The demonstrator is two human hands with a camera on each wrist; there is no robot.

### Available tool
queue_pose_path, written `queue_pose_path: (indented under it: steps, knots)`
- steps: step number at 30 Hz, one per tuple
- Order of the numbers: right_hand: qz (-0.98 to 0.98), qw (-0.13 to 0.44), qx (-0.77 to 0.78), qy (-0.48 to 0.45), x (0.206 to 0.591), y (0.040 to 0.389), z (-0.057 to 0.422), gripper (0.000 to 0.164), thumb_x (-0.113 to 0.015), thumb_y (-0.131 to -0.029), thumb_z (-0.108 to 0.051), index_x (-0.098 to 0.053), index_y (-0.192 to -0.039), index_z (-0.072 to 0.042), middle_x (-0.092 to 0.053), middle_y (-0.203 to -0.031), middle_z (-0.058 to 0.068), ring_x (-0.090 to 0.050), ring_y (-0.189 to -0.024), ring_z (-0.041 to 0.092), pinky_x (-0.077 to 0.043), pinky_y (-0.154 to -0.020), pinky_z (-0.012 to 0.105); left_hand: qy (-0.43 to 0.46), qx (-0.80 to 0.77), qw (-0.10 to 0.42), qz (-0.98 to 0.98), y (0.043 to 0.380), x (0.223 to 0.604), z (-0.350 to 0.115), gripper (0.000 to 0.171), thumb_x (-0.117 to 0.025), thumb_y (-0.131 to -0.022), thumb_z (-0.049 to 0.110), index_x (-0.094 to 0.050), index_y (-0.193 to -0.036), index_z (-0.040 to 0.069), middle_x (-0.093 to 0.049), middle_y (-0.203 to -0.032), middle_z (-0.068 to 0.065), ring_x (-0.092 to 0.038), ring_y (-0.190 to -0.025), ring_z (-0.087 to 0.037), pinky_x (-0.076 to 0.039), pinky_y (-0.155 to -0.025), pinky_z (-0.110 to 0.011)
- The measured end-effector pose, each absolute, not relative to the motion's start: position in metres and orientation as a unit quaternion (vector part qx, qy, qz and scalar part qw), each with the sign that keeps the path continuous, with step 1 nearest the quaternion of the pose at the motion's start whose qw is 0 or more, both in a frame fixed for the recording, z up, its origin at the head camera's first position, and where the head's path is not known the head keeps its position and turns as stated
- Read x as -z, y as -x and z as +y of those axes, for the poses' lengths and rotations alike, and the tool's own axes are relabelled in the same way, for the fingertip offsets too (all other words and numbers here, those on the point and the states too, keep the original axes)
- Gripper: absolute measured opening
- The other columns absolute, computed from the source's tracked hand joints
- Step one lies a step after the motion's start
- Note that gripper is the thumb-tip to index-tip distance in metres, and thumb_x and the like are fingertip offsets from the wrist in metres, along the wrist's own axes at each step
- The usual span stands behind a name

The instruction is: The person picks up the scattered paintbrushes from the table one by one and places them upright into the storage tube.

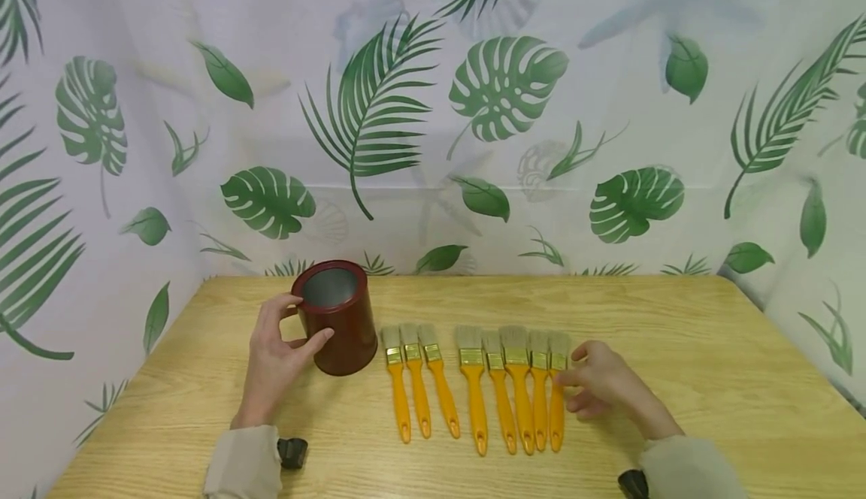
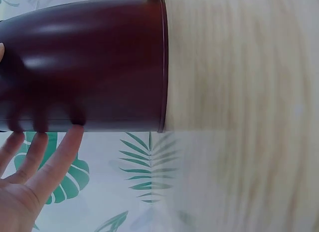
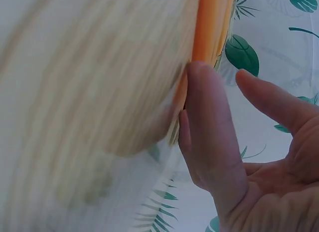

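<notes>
A dark red can (image 1: pixel 343 341) with an open top stands upright on the table. My left hand (image 1: pixel 277 352) holds it from the left, fingers by the rim and thumb across the front. In the left wrist view, several fingertips (image 2: pixel 76 132) meet the side of the can (image 2: pixel 99 67). Paintbrushes with orange handles lie in a row, bristles away from me. At its right end, my right hand (image 1: pixel 605 380) touches the last paintbrush (image 1: pixel 558 401). The right wrist view has one fingertip (image 3: pixel 199 72) against an orange handle (image 3: pixel 203 30), with another finger held apart.
Three paintbrushes (image 1: pixel 417 394) form a group beside the can, and a wider paintbrush (image 1: pixel 476 401) begins the right-hand group. Beneath them is a light wooden table (image 1: pixel 676 334). A leaf-patterned curtain (image 1: pixel 406 146) hangs along its back edge.
</notes>
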State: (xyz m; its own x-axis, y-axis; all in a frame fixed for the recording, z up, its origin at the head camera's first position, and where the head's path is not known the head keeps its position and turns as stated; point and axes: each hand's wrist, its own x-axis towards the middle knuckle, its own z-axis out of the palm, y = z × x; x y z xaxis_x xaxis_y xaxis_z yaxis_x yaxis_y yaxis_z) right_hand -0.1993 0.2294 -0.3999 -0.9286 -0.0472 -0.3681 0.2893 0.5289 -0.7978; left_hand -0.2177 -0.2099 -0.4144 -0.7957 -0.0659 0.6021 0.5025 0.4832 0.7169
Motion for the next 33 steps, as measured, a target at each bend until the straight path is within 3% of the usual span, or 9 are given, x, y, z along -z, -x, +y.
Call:
queue_pose_path:
  steps: [8, 12, 14, 16, 18, 22, 28, 33]
  knots:
    - [0.849, 0.187, 0.489, -0.076, 0.404, 0.202, 0.219, 0.057, -0.073, -0.091, -0.004, -0.034, -0.123, 0.02, -0.063, -0.092, 0.023, -0.068, -0.058, 0.02, -0.06, -0.054, 0.032, 0.124, 0.518, 0.281, -0.798, 0.216, 0.416, -0.213, 0.06, -0.085, -0.079, -0.004, -0.051, -0.128, -0.002, -0.051, -0.131, -0.016, -0.055, -0.113, -0.033, -0.056, -0.069, -0.016]
    - [0.875, 0.17, 0.447, -0.076, 0.405, 0.204, 0.211, 0.036, -0.076, -0.087, -0.001, -0.042, -0.096, 0.007, -0.06, -0.082, 0.018, -0.065, -0.053, 0.018, -0.059, -0.05, 0.031, 0.116, 0.525, 0.278, -0.796, 0.216, 0.415, -0.213, 0.061, -0.086, -0.078, -0.005, -0.051, -0.129, -0.002, -0.05, -0.132, -0.016, -0.055, -0.114, -0.034, -0.056, -0.069, -0.016]
    - [0.889, 0.156, 0.425, -0.07, 0.405, 0.205, 0.208, 0.035, -0.077, -0.084, 0.002, -0.042, -0.085, 0.0, -0.059, -0.073, 0.016, -0.062, -0.05, 0.018, -0.058, -0.048, 0.031, 0.117, 0.526, 0.278, -0.795, 0.217, 0.415, -0.213, 0.061, -0.085, -0.079, -0.004, -0.051, -0.129, -0.002, -0.05, -0.133, -0.016, -0.055, -0.115, -0.033, -0.056, -0.07, -0.017]
    - [0.898, 0.144, 0.411, -0.064, 0.405, 0.206, 0.207, 0.033, -0.076, -0.082, 0.005, -0.044, -0.082, 0.0, -0.059, -0.069, 0.015, -0.061, -0.049, 0.018, -0.058, -0.047, 0.031, 0.118, 0.527, 0.279, -0.794, 0.218, 0.414, -0.213, 0.06, -0.085, -0.079, -0.004, -0.051, -0.129, -0.002, -0.05, -0.133, -0.016, -0.054, -0.115, -0.032, -0.057, -0.07, -0.017]
    - [0.902, 0.138, 0.405, -0.056, 0.404, 0.206, 0.207, 0.029, -0.076, -0.08, 0.007, -0.048, -0.091, 0.009, -0.059, -0.069, 0.015, -0.061, -0.049, 0.019, -0.058, -0.047, 0.031, 0.118, 0.527, 0.279, -0.794, 0.218, 0.413, -0.214, 0.06, -0.085, -0.079, -0.004, -0.051, -0.129, -0.002, -0.05, -0.133, -0.015, -0.054, -0.114, -0.031, -0.057, -0.07, -0.017]
    - [0.897, 0.139, 0.416, -0.048, 0.407, 0.207, 0.212, 0.044, -0.074, -0.079, 0.008, -0.044, -0.108, 0.017, -0.059, -0.07, 0.015, -0.06, -0.05, 0.018, -0.058, -0.047, 0.032, 0.117, 0.526, 0.28, -0.794, 0.217, 0.413, -0.215, 0.059, -0.085, -0.079, -0.004, -0.051, -0.128, -0.002, -0.05, -0.133, -0.015, -0.055, -0.114, -0.031, -0.056, -0.069, -0.015]
    - [0.876, 0.156, 0.455, -0.045, 0.407, 0.206, 0.223, 0.041, -0.072, -0.084, 0.006, -0.042, -0.112, 0.014, -0.061, -0.074, 0.015, -0.06, -0.053, 0.017, -0.058, -0.049, 0.031, 0.129, 0.527, 0.281, -0.792, 0.216, 0.414, -0.212, 0.058, -0.084, -0.08, -0.004, -0.051, -0.128, -0.001, -0.05, -0.132, -0.017, -0.055, -0.115, -0.036, -0.055, -0.069, -0.015]
    - [0.853, 0.153, 0.497, -0.047, 0.404, 0.207, 0.232, 0.049, -0.068, -0.091, 0.002, -0.037, -0.126, 0.017, -0.061, -0.087, 0.017, -0.062, -0.061, 0.019, -0.059, -0.053, 0.032, 0.129, 0.541, 0.275, -0.784, 0.215, 0.415, -0.209, 0.057, -0.084, -0.081, -0.003, -0.052, -0.129, -0.002, -0.051, -0.136, -0.018, -0.054, -0.117, -0.037, -0.055, -0.071, -0.015]
